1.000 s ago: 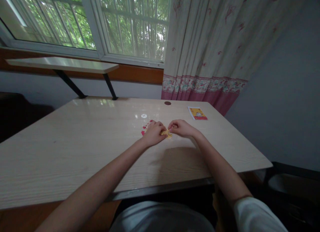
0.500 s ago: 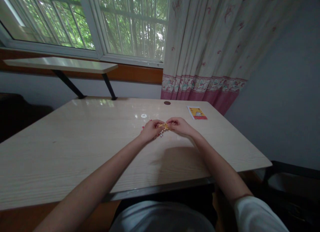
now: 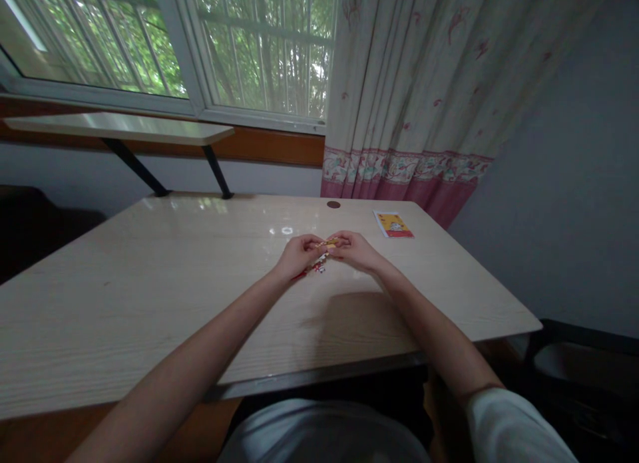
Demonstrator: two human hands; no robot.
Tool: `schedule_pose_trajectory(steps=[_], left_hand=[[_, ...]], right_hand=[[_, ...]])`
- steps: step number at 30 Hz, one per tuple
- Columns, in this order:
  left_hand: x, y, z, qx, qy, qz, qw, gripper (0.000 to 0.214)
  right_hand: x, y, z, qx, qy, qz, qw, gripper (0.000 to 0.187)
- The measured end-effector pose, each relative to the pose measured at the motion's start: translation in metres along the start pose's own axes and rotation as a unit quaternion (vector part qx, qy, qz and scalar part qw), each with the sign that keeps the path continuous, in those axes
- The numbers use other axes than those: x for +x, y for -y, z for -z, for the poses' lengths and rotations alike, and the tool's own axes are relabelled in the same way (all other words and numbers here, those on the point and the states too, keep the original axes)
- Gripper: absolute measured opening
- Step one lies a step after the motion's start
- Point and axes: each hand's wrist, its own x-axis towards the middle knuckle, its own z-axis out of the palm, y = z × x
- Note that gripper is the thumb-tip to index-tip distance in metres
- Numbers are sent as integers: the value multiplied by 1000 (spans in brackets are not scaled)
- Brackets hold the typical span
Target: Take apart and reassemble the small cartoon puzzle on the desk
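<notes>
A small folded piece of patterned paper [image 3: 322,257], yellow with red and white parts, is held between both hands just above the wooden desk [image 3: 150,283]. My left hand [image 3: 295,257] pinches its left end with the fingers closed. My right hand [image 3: 353,250] pinches its right end, fingers closed too. Most of the paper is hidden by the fingers; a red and white edge hangs below them.
A yellow and red printed card [image 3: 394,224] lies flat at the desk's far right. A round brown cable hole [image 3: 333,204] sits at the far edge. Behind are a narrow shelf [image 3: 120,127] under the window and a curtain [image 3: 424,104].
Both hands have lifted the paper off the desk and drawn it slightly away from me. It lay pressed flat under the fingers a second ago.
</notes>
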Motion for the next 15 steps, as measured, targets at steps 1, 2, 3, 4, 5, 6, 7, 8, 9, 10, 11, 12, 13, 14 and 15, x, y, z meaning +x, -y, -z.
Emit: schedule_pose_trajectory(steps=[1, 2, 3, 4, 5, 6, 7, 8, 9, 10, 11, 12, 13, 14, 15], left_hand=[[1, 1, 0, -4, -8, 2, 1000, 40], [2, 2, 1, -7, -15, 7, 1000, 40], [2, 3, 1, -10, -20, 13, 1000, 41], [2, 3, 1, -15, -22, 20, 999, 41], [2, 4, 1, -25, -22, 27, 999, 41], [2, 4, 2, -39, -21, 33, 998, 41], [2, 4, 2, -57, -18, 37, 998, 42], [1, 4, 2, -74, -14, 41, 996, 43], [1, 4, 2, -87, -11, 43, 995, 44], [0, 3, 2, -95, -8, 44, 995, 45], [-1, 2, 2, -95, -6, 44, 995, 45], [-1, 2, 2, -89, -5, 42, 995, 46], [-1, 1, 2, -81, -6, 40, 996, 45], [-1, -1, 2, -68, -7, 37, 997, 45], [-2, -2, 1, -56, -6, 36, 998, 43]], right_hand=[[0, 0, 0, -2, -11, 7, 1000, 36], [1, -1, 0, -4, -18, 14, 1000, 36], [1, -1, -1, -7, -23, 23, 999, 36], [2, -2, -1, -9, -27, 35, 999, 36], [2, -2, -2, -10, -29, 49, 998, 37], [2, -3, -2, -10, -31, 62, 998, 37], [3, -4, -3, -9, -34, 72, 997, 37], [3, -4, -3, -10, -38, 77, 996, 38], [3, -4, -4, -14, -44, 77, 996, 39], [4, -4, -4, -23, -52, 74, 996, 39], [4, -4, -5, -36, -64, 72, 995, 39], [4, -4, -5, -51, -79, 73, 993, 38], [4, -3, -5, -66, -93, 77, 990, 37], [4, -3, -5, -79, -105, 85, 988, 35], [3, -2, -4, -88, -114, 93, 985, 34]])
